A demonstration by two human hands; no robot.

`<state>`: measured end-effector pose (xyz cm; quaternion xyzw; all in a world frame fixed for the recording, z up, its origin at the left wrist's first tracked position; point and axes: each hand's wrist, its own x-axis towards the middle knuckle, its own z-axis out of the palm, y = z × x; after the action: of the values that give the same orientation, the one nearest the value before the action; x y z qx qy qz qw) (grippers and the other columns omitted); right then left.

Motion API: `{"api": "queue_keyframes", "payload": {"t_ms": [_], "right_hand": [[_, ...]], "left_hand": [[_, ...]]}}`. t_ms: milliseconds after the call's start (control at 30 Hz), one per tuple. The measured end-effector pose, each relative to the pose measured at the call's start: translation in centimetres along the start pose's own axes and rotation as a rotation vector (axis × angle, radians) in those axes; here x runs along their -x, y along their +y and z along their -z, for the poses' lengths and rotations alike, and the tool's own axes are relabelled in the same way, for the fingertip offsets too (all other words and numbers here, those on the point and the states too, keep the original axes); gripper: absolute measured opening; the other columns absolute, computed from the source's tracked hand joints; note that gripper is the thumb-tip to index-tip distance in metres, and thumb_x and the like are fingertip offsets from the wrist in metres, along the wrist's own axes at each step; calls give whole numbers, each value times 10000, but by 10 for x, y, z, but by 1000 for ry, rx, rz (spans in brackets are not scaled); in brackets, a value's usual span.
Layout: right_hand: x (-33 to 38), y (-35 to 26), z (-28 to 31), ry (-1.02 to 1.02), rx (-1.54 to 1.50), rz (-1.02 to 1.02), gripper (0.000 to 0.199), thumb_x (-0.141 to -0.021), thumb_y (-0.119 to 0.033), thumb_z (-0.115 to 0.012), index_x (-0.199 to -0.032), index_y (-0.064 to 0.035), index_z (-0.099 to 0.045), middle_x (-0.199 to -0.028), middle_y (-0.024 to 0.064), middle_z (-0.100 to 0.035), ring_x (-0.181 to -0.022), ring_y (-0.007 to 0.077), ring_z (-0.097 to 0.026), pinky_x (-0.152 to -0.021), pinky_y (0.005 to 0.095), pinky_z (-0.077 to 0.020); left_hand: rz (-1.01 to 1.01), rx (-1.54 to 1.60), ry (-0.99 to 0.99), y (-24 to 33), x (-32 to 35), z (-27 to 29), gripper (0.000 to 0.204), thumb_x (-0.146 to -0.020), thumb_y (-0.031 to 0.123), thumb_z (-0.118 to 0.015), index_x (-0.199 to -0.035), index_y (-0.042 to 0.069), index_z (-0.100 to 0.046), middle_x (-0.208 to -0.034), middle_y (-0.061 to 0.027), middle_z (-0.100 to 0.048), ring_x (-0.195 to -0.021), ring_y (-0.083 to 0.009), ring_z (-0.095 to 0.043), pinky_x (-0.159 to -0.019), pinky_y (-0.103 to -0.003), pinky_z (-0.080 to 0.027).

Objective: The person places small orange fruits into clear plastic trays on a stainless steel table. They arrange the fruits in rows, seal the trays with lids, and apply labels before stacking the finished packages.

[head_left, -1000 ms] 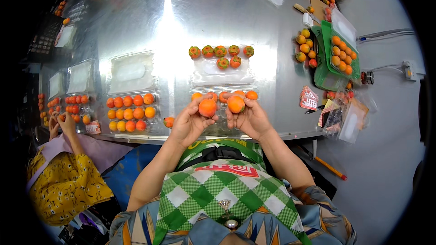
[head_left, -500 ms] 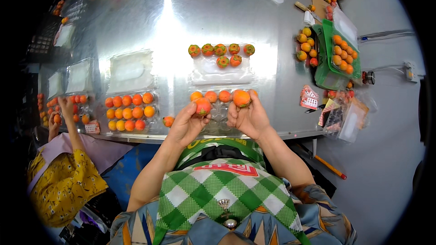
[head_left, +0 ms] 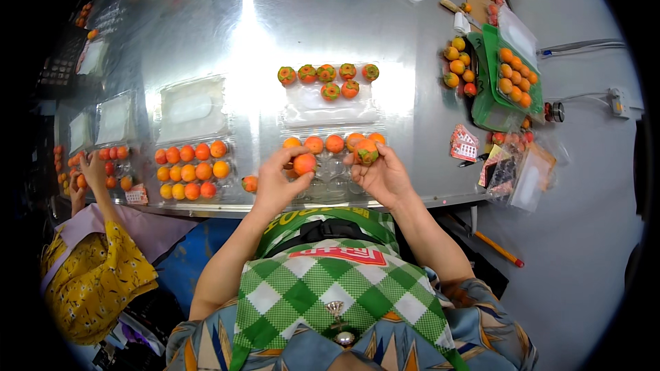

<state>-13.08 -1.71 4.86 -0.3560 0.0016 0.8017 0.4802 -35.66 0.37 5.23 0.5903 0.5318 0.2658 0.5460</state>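
Observation:
My left hand grips an orange persimmon between thumb and fingers, its smooth side showing. Another persimmon is pinched in my right hand, with its green leafy cap turned up. Both fruits are over an open clear plastic tray. A row of several persimmons fills the tray's far side, while its nearer hollows look unfilled. On the tray's lid, which is folded back, lie several persimmons with green caps upward. A single persimmon rests on the table left of the tray.
A filled persimmon tray with its lid open stands to the left. Beyond it, a person in a yellow sleeve handles fruit. On the right are a green crate, a knife and printed cards. The metal table's edge runs before me.
The right-hand persimmon has turned, now showing its leafy cap. The left-hand one now shows its smooth side. My left fingers have shifted over their fruit, and the view has moved slightly.

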Motion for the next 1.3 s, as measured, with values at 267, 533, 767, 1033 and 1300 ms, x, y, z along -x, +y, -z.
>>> {"api": "queue_keyframes", "payload": {"t_ms": [267, 533, 767, 1033, 1300], "right_hand": [[1, 7, 3, -3, -79, -65, 313, -927, -306, -462, -1085, -38, -492, -982, 103, -575, -812, 171, -569, -698, 292, -478], [1, 15, 3, -127, 358, 113, 373, -888, -210, -488, -1204, -15, -460, -1050, 136, -577, -909, 214, -597, -789, 298, -494], [2, 10, 13, -451, -278, -146, 423, -895, -312, -362, -1177, -18, -475, -837, 116, -552, -685, 204, -517, -623, 319, -414], [2, 12, -1, -142, 268, 6, 335, -907, -299, -374, -1110, -58, -487, -812, 104, -542, -715, 192, -534, -654, 302, -418], [12, 11, 0, -295, -161, -131, 343, -937, -342, -312, -1060, -80, -496, -699, 84, -518, -617, 167, -496, -596, 276, -403]], "left_hand": [[-497, -585, 28, -10, -5, -24, 339, -623, -6, -645, -949, 48, -569, -938, -91, -529, -876, -284, -533, -754, -378, -441], [-618, -741, 12, -34, -11, -29, 269, -643, 31, -637, -901, 59, -564, -951, -70, -538, -911, -240, -515, -751, -371, -418], [-610, -528, 104, -15, -8, -24, 295, -652, 28, -684, -926, 60, -581, -913, -56, -558, -863, -246, -538, -748, -374, -404], [-585, -484, 148, -13, -7, -18, 275, -662, 20, -682, -919, 62, -595, -910, -68, -571, -857, -261, -548, -752, -372, -413], [-415, -228, 92, 8, 1, -6, 365, -661, 72, -712, -1010, 57, -606, -1001, -90, -597, -928, -275, -558, -821, -373, -428]]}}
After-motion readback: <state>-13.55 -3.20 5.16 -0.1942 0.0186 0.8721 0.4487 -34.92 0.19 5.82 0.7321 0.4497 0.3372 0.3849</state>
